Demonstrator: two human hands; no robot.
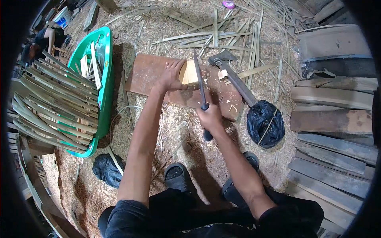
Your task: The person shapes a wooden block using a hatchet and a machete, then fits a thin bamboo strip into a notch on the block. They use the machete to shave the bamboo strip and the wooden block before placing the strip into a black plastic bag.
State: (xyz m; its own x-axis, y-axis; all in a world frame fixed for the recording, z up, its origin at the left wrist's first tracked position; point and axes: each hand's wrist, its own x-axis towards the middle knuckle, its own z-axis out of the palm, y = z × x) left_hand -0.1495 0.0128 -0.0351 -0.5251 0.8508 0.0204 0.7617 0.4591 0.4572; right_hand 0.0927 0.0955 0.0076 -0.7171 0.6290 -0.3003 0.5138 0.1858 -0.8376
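Starting at the far left, I am seeing a bundle of split bamboo strips (51, 107) lying across a green plastic tub (104, 91), with more strips standing inside it, and a black bag (107, 169) sitting on the sawdust-covered ground below. Moving inward, my left hand (171, 76) is pressing down flat, fingers spread and curled over the edge of a pale wooden block (189, 73), which is resting on a reddish-brown board (149, 73) laid on the ground. Just to the right, my right hand (209, 117) is wrapping tightly around the dark handle of a long knife (199, 81), fingers fully closed on it, and the blade is running upward along the right side of the block, touching or nearly touching it; I cannot tell which. Small pale chips are lying on the board beside the blade. Further right, a hatchet (234, 77) is lying on the board, its handle slanting down toward a second black bag (265, 123). Loose bamboo slats (234, 35) are lying scattered beyond the board, and at the far right weathered planks (333, 119) are sitting stacked side by side.
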